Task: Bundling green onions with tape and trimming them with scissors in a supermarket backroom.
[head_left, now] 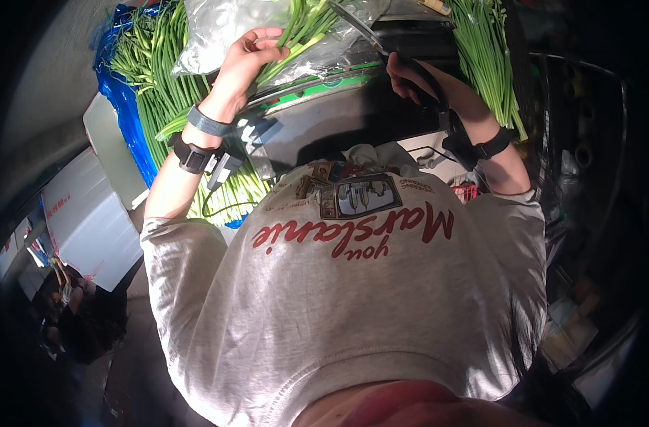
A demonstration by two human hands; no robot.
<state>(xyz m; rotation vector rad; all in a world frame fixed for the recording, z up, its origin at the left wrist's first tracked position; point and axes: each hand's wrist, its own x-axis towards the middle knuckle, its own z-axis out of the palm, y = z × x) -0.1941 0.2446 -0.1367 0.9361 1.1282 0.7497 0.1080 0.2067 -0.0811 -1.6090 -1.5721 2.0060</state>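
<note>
My left hand [247, 60] is closed around a small bunch of long green stalks [309, 30], which look like scallions or chives. They slant up and to the right from my fingers. In my right hand [404, 77] is a pair of scissors [360, 27], its black loop handle bending round my knuckles. The metal blades point up and left, their tips close to the stalks. Beneath the stalks lies clear plastic wrap [228, 32]. A large heap of the same kind of greens [150, 78] lies left of my left wrist.
Another bundle of long greens [486, 64] lies beyond my right forearm. Blue plastic sheeting [129, 117] edges the left heap. A dark box-like surface with a green strip [353, 78] stands in front of me. White panels [89, 220] lean at the left, near another person [75, 299].
</note>
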